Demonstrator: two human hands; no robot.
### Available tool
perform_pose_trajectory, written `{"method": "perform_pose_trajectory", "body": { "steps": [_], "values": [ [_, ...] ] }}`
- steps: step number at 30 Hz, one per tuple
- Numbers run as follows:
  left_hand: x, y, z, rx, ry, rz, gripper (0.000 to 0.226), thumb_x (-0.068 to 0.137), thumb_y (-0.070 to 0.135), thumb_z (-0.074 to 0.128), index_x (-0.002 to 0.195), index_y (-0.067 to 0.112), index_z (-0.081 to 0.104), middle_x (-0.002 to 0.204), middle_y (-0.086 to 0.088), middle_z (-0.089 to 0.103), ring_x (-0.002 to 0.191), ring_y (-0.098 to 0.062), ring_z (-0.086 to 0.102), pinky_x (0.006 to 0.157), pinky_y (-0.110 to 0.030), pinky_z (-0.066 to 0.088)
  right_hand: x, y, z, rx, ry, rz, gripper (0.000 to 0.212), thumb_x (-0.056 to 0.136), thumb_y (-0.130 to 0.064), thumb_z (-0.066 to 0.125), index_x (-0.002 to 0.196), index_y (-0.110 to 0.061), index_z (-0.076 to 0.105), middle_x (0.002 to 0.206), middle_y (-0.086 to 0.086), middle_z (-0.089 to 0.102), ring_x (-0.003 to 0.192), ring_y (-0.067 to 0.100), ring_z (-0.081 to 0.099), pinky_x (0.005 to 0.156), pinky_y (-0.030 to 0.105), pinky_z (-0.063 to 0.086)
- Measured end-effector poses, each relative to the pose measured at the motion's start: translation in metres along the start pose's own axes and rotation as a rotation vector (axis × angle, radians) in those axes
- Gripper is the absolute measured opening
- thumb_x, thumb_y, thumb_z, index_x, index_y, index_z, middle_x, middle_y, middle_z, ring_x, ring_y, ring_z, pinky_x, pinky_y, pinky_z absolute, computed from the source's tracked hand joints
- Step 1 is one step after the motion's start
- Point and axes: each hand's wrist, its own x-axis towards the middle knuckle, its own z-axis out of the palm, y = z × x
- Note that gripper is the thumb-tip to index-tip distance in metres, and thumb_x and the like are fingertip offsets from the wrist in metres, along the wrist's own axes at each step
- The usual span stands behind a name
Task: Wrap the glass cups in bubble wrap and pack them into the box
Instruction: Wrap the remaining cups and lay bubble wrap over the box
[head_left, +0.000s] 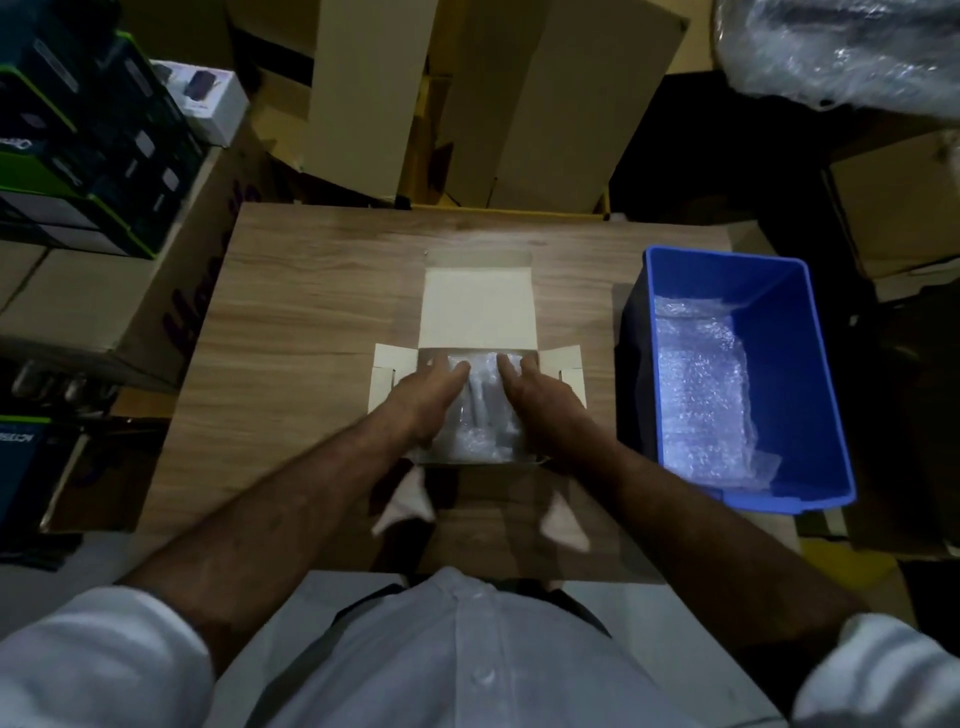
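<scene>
Little writing can be read: the dark green-edged cartons (78, 130) stacked at ten o'clock carry pale lettering too blurred to make out, and the big cardboard carton (156, 291) beneath them shows large purple letters on its side that are likewise illegible. At the centre of the wooden counter (311, 312) sits the open white box (475, 306), its lid flap laid back toward twelve o'clock and its side flaps spread toward nine and three. Inside it lie the bubble-wrapped glass cups (480, 410), filling the compartment. The left hand (431, 395) reaches in from seven o'clock and the right hand (540, 395) from five o'clock; each grip is apart, fingers nearly straight and pressing on the wrap from either side, the fingertips close together near the box's far wall, nothing pinched. At three o'clock a blue plastic bin (810, 364) stands near the counter's right edge, just beside the box's right flap, with loose bubble wrap (701, 395) lying in it. The counter shows bare wood to the left of the box and beyond the lid flap up to the far edge; tall cardboard boxes (519, 104) stand behind that edge at twelve o'clock, and a clear plastic bundle (841, 52) hangs at two o'clock.
</scene>
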Motion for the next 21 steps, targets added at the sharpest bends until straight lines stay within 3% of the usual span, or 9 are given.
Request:
{"method": "perform_pose_trajectory", "body": {
  "steps": [4,10,13,17,21],
  "values": [
    [0.002,0.008,0.003,0.185,0.092,0.036,0.080,0.088,0.010,0.070,0.154,0.009,0.025,0.148,-0.019,0.038,0.131,-0.035,0.047,0.102,-0.041,0.049,0.007,-0.003,0.004,0.000,0.028,-0.013,0.094,0.088,-0.002,0.070,0.158,0.001,0.008,0.150,0.032,0.034,0.120,0.038,0.059,0.091,0.042,0.054],
    [0.008,0.001,0.010,0.382,0.113,0.076,0.095,0.080,0.023,0.074,0.154,0.005,0.018,0.138,-0.016,0.044,0.124,-0.032,0.045,0.102,-0.041,0.040,0.008,0.000,0.007,-0.081,0.006,-0.048,0.110,0.080,-0.021,0.082,0.157,0.003,0.007,0.145,0.031,0.039,0.118,0.037,0.056,0.090,0.042,0.050],
    [0.008,-0.002,0.012,0.262,0.105,0.087,0.104,0.077,0.026,0.081,0.156,0.007,0.017,0.142,-0.017,0.042,0.129,-0.032,0.044,0.103,-0.040,0.044,0.010,0.004,0.012,-0.063,0.011,-0.054,0.106,0.082,-0.023,0.078,0.158,0.001,0.007,0.146,0.026,0.040,0.121,0.036,0.053,0.091,0.042,0.048],
    [0.001,-0.010,-0.001,-0.127,0.050,0.066,0.111,0.067,0.022,0.090,0.156,0.014,0.025,0.152,-0.018,0.032,0.139,-0.035,0.037,0.106,-0.043,0.047,0.004,0.003,0.010,0.080,0.038,-0.002,0.106,0.080,-0.031,0.081,0.158,-0.006,0.014,0.152,0.021,0.034,0.131,0.033,0.046,0.096,0.040,0.047],
    [0.003,-0.004,0.006,-0.095,0.093,0.081,0.090,0.086,0.005,0.070,0.159,0.014,0.018,0.153,-0.021,0.028,0.141,-0.037,0.035,0.104,-0.045,0.048,0.001,-0.013,0.013,0.115,-0.001,0.039,0.125,0.071,-0.051,0.086,0.160,-0.011,0.008,0.160,0.028,0.017,0.137,0.041,0.040,0.103,0.045,0.045]
  ]
}}
